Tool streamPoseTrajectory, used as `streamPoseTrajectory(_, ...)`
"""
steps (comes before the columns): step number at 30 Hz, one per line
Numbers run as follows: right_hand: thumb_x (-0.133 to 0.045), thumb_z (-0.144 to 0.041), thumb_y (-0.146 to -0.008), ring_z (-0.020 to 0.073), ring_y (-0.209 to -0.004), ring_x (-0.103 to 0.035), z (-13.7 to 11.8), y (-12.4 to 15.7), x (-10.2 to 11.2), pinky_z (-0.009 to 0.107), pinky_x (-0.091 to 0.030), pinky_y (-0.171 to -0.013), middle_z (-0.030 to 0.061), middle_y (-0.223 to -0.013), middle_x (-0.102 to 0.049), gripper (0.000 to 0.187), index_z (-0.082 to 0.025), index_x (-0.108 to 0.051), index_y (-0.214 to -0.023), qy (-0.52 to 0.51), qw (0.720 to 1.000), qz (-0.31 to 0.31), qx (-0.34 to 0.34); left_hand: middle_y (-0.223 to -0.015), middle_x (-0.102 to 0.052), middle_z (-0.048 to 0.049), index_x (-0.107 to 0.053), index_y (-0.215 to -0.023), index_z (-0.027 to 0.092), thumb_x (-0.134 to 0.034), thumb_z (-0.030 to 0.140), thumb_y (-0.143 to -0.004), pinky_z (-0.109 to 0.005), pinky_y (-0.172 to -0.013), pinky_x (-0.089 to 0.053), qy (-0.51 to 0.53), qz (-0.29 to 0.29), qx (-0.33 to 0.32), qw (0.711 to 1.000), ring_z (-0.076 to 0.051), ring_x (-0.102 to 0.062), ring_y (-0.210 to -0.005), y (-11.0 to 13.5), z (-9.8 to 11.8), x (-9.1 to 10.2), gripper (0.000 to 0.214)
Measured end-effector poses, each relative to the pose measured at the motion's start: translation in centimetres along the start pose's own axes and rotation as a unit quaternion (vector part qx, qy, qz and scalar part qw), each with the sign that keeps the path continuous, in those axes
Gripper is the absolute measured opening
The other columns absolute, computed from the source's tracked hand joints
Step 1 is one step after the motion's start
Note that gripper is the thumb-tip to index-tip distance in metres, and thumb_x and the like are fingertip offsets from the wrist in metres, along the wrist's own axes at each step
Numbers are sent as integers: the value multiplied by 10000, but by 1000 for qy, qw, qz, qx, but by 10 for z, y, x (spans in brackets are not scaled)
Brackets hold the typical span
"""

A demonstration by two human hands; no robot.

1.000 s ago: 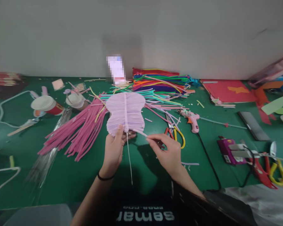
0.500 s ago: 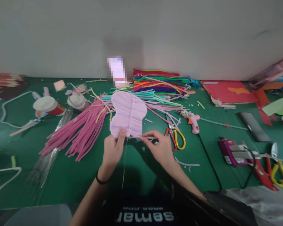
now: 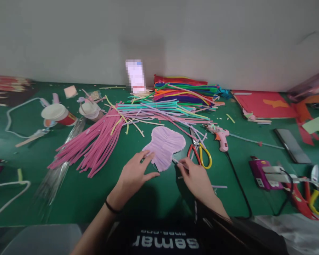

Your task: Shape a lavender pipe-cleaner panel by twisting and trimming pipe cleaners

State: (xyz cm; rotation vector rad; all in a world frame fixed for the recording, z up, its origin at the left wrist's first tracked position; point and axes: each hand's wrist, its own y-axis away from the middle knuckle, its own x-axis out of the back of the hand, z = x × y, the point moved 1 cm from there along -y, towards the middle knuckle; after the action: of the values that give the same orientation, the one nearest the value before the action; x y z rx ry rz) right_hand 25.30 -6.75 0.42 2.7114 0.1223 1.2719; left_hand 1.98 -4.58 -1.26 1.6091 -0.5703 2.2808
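Observation:
A lilac butterfly-shaped panel of pipe cleaners [image 3: 165,146] lies flat on the green table [image 3: 82,198]. My left hand [image 3: 134,175] rests just below its left edge, fingers stretched out and touching the panel. My right hand [image 3: 195,177] sits at the panel's lower right, fingers pinched on a lilac pipe cleaner end [image 3: 178,163] that sticks out of it. Red and yellow scissors [image 3: 200,156] lie just right of the panel.
A heap of pink pipe cleaners [image 3: 93,141] lies to the left, a stack of mixed colours [image 3: 183,92] at the back. A pink glue gun [image 3: 220,136], paper cups [image 3: 57,115], a purple tool [image 3: 263,171], red felt [image 3: 263,102] and a phone [image 3: 288,140] surround the work.
The lilac panel was held upright in the air and now lies flat on the table. My left hand let go and spread its fingers; both hands dropped lower.

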Motion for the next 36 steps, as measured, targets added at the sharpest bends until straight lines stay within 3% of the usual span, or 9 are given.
streamPoseTrajectory(3,-519,-294,-908,197,-699,-640,2,22,17,289,-414,-624,23,-771,-712,185,-233,-689,-870,104,994,46,7,-1173,-608,-118,-567,-1225,184,-580,444,-867,-376,-933,-482,39,24,78,996,-247,-586,-1088,11,-14,2,442)
streamPoseTrajectory(7,-590,-342,-884,202,-818,-595,-8,29,12,311,-444,-758,40,-840,-686,168,-252,-728,-915,54,976,186,104,-896,-679,-55,-599,-1099,175,-531,385,-889,-304,-699,-538,149,11,179,972,-173,-657,-739,18,-20,3,305)
streamPoseTrajectory(12,-615,-296,-880,202,-806,-553,-23,4,-37,314,-450,-735,38,-763,-652,138,-264,-748,-864,42,985,71,150,-756,-701,-16,-581,-1049,185,-530,372,-875,-276,-636,-549,290,-14,231,928,-162,-680,-655,23,-5,-2,260)
streamPoseTrajectory(15,-598,-291,-892,211,-832,-545,-22,-4,-48,332,-447,-753,50,-790,-645,155,-255,-749,-888,63,985,66,146,-785,-701,-24,-603,-1047,192,-522,377,-884,-279,-636,-537,271,2,229,935,-161,-666,-651,25,-2,-5,259)
streamPoseTrajectory(19,-600,-301,-889,225,-837,-538,-22,-7,-45,348,-450,-755,60,-799,-649,161,-260,-751,-927,73,982,64,161,-909,-675,-47,-661,-1018,203,-514,344,-900,-299,-727,-503,158,42,173,971,-160,-624,-716,22,-6,-6,236)
streamPoseTrajectory(24,-536,-271,-926,218,-885,-564,-27,-9,-43,339,-468,-797,61,-878,-687,226,-240,-718,-1058,34,986,50,156,-972,-621,-65,-696,-977,213,-517,311,-914,-301,-802,-484,118,75,114,984,-183,-605,-881,13,-13,-6,214)
streamPoseTrajectory(28,-491,-213,-934,209,-868,-597,-25,2,-26,333,-485,-789,59,-930,-714,276,-220,-680,-1135,-36,989,51,132,-1048,-596,-84,-724,-864,234,-587,313,-873,-348,-848,-466,85,108,54,989,-223,-551,-975,11,-11,-3,159)
streamPoseTrajectory(32,-478,-208,-923,193,-782,-645,-22,23,-8,312,-501,-723,23,-840,-735,317,-241,-629,-1200,-62,994,-21,92,-986,-616,-103,-715,-995,220,-619,358,-849,-392,-818,-441,33,102,66,992,-250,-546,-926,15,3,-10,223)
streamPoseTrajectory(36,-487,-220,-909,197,-771,-669,-24,35,-6,311,-503,-705,7,-816,-732,236,-242,-653,-1075,-19,997,-50,53,-997,-636,-123,-670,-1091,181,-590,332,-871,-400,-800,-413,1,104,87,991,-277,-548,-948,14,19,-20,279)
